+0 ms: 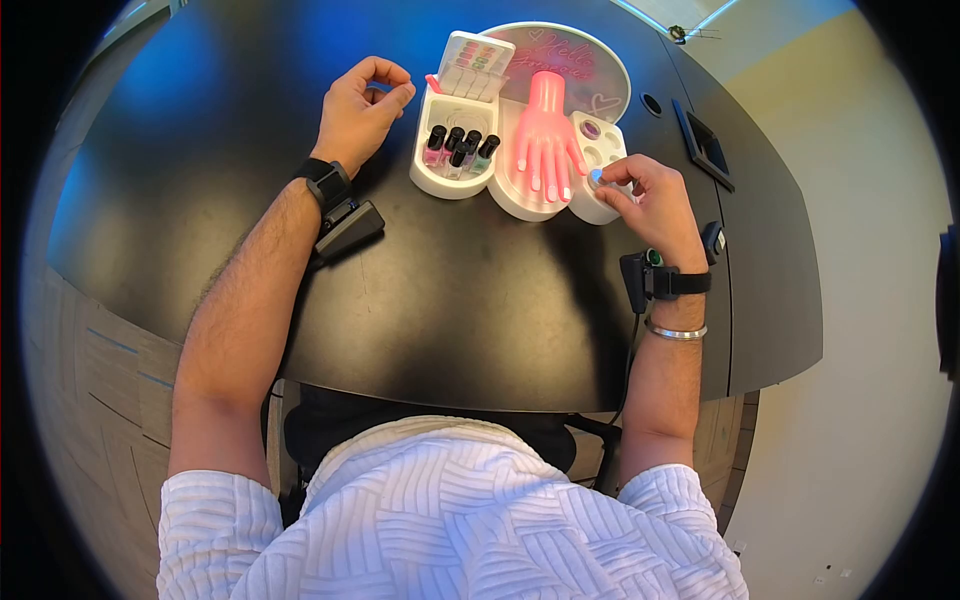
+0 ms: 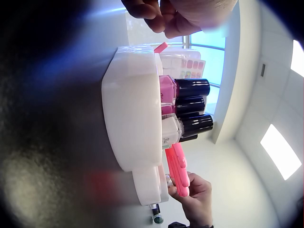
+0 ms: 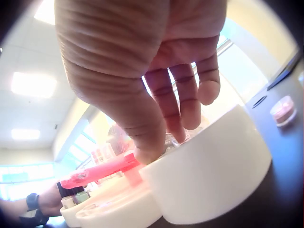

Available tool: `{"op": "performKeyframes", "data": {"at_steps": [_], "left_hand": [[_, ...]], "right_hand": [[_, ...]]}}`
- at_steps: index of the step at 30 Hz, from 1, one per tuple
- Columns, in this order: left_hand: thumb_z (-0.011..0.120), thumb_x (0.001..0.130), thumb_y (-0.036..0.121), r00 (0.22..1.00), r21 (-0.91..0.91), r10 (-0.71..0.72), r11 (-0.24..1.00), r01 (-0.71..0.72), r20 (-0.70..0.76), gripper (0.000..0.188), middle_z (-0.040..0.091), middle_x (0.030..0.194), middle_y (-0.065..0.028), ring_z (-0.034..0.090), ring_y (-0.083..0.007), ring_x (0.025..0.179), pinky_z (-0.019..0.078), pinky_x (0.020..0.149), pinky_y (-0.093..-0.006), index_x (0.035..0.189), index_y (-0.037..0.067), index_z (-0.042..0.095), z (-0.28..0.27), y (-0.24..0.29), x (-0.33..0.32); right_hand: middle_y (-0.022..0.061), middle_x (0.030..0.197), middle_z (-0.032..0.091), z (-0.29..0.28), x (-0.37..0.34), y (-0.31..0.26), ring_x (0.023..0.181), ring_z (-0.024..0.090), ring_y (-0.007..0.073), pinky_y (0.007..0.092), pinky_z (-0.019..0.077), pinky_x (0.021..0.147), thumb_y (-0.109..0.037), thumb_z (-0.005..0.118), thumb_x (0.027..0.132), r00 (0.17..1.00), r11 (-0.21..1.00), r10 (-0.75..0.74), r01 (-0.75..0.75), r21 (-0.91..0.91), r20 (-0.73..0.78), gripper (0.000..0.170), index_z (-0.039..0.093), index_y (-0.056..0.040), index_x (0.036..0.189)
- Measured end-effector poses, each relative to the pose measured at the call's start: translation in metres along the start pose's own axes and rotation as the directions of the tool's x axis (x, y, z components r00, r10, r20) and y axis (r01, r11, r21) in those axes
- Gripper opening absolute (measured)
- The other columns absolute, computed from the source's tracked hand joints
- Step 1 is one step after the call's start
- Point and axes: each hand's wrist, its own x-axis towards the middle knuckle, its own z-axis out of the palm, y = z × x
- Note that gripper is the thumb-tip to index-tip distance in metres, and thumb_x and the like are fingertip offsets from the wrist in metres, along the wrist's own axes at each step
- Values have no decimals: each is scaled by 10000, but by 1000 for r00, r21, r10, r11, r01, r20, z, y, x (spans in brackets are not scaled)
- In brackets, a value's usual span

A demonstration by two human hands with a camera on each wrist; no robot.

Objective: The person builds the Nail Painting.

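Note:
My right hand (image 1: 655, 205) pinches a small round jar with a light-blue top (image 1: 597, 176) between thumb and fingers, at the white right-hand tray (image 1: 597, 208). Seen from the right wrist, the jar (image 3: 172, 141) looks clear and is partly hidden by the fingertips, which are right at the tray's rim. Left of it, a pink model hand (image 1: 545, 130) with pale nails lies fingers down on the white stand. Loosely bent and holding nothing, my left hand (image 1: 362, 115) hovers beside the left tray (image 1: 440, 185), which holds several black-capped nail polish bottles (image 1: 459, 150).
An upright lid (image 1: 475, 65) with coloured nail swatches rises behind the bottles. Behind the model hand stands a rounded backboard (image 1: 600, 75) with pink lettering. A purple pot (image 1: 590, 130) sits in a tray well. One pink jar (image 3: 283, 111) stands on the dark table (image 1: 450, 300).

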Motion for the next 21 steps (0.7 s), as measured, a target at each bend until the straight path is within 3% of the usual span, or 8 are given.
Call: {"op": "performKeyframes", "data": {"at_steps": [3,13,16,18,21], "left_hand": [[807,996,130,1000,7,14,1000,-14,-1,134,732,947,5,669,-69,796,548,731,-249,1086,57,740,-1,-1,1],[814,989,138,999,4,40,999,-40,-11,139,742,944,11,675,-72,789,546,722,-250,1077,55,745,-1,-3,2],[813,987,141,999,16,33,999,-33,-22,136,735,930,19,666,-68,781,539,713,-250,1070,56,749,-1,-2,2],[802,1031,158,1000,22,16,1000,-16,-2,132,689,948,49,604,-51,802,488,735,-222,1096,68,732,-1,-2,2],[801,1031,156,1000,23,-2,1000,2,-7,130,686,946,48,601,-51,800,482,730,-220,1089,66,728,-1,0,2]], "right_hand": [[90,955,774,-3,-1,3,836,706,259,380,546,757,-111,881,852,999,999,-33,33,5,14,183,794,-25,988],[94,1038,778,-6,-4,6,872,728,255,371,567,777,-110,871,857,991,990,-137,137,-14,12,207,805,-25,1034],[103,1019,778,-16,-9,25,856,740,252,364,579,767,-100,859,861,998,998,-60,61,28,-26,192,806,-13,1023],[122,1002,778,-27,-12,37,831,750,251,362,589,763,-88,847,866,990,995,87,-92,-46,-108,156,800,2,985],[137,923,781,-37,-21,53,803,756,254,374,595,762,-107,853,866,978,971,167,-185,-153,-122,154,802,2,962]]}}
